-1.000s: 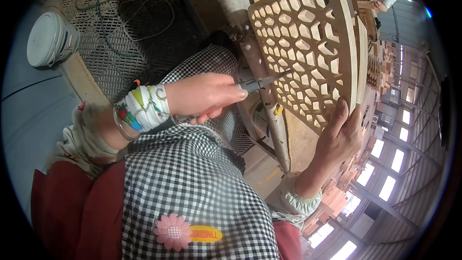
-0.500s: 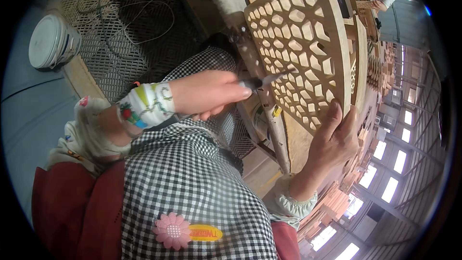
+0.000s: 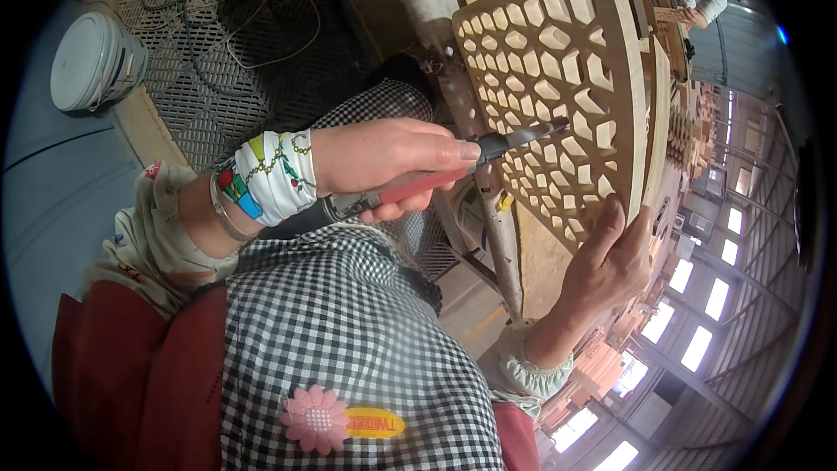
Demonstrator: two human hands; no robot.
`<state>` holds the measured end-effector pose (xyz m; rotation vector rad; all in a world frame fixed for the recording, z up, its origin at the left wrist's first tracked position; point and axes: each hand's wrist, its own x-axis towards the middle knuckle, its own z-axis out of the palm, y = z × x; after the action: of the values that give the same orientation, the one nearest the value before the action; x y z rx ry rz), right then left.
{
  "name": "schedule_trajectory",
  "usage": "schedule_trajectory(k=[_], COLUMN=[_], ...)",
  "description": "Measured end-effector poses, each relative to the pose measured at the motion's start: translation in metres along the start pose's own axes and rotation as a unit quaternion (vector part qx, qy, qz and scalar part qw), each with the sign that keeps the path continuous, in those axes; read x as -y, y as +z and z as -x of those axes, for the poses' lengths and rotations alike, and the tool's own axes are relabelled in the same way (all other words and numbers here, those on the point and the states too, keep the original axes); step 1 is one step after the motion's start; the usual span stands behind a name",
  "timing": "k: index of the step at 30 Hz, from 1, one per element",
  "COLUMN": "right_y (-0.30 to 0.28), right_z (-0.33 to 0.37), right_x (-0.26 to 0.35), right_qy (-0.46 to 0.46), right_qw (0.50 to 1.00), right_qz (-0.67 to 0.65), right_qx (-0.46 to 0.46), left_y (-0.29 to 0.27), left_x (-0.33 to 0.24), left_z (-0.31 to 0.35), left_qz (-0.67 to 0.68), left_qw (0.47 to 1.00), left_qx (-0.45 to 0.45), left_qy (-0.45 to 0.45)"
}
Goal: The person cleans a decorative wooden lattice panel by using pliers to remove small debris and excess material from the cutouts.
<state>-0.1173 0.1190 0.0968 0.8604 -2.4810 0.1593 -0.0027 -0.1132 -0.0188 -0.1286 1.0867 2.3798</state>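
Observation:
My left hand (image 3: 384, 157) is closed around a red and black handheld power tool (image 3: 423, 183). Its narrow grey file-like blade (image 3: 534, 133) reaches over the middle of a wooden lattice panel (image 3: 626, 96), the tip at one of the openings. How deep the tip goes in, I cannot tell. The panel is tilted and pierced with many angular holes, smaller toward its left side. Gripping its lower right corner, my right hand (image 3: 610, 253) has the thumb on the front face; its fingers are mostly hidden behind the edge.
Under the panel is a worn workbench (image 3: 536, 270); another wooden piece (image 3: 656, 113) stands behind it. A white lidded bucket (image 3: 91, 65) sits at far left beside slatted matting (image 3: 174, 78) with loose cords. Stacked wood (image 3: 602, 366) lies right. Another person's arm (image 3: 702, 10) shows upper right.
My left hand has turned, exposing the tool's red body. The blade tip has shifted right across the panel. The panel appears slightly farther right and lower; my right hand keeps its grip.

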Motion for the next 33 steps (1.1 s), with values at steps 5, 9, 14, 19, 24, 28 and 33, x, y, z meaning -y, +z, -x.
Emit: schedule_trajectory(k=[5, 9, 14, 19, 24, 28, 33], right_y=[0.000, 0.000, 0.003, 0.001, -0.001, 0.000, 0.000], right_z=[0.002, 0.003, 0.001, 0.000, -0.001, -0.001, 0.003], right_x=[0.000, -0.002, -0.003, -0.006, -0.005, -0.002, -0.005], right_qy=[-0.003, 0.003, 0.015, 0.020, 0.001, 0.003, 0.001], right_qw=[1.000, 1.000, 1.000, 1.000, 1.000, 1.000, 1.000], right_qz=[0.023, 0.014, -0.015, -0.017, 0.019, -0.009, 0.007], right_qx=[-0.003, 0.003, -0.004, 0.009, 0.016, 0.018, 0.025], left_y=[-0.005, -0.008, -0.004, -0.010, -0.013, -0.019, -0.018], left_x=[0.003, 0.004, 0.003, 0.014, 0.013, 0.006, -0.007], left_z=[-0.005, -0.004, -0.006, 0.017, 0.018, 0.002, -0.001], left_qz=[0.031, 0.048, 0.022, -0.001, -0.028, -0.076, -0.074], left_qw=[0.999, 0.998, 1.000, 1.000, 0.997, 0.992, 0.993], left_qx=[0.031, 0.042, 0.019, -0.003, -0.064, -0.090, -0.088], left_qy=[-0.010, -0.011, -0.007, -0.007, 0.025, 0.033, 0.005])
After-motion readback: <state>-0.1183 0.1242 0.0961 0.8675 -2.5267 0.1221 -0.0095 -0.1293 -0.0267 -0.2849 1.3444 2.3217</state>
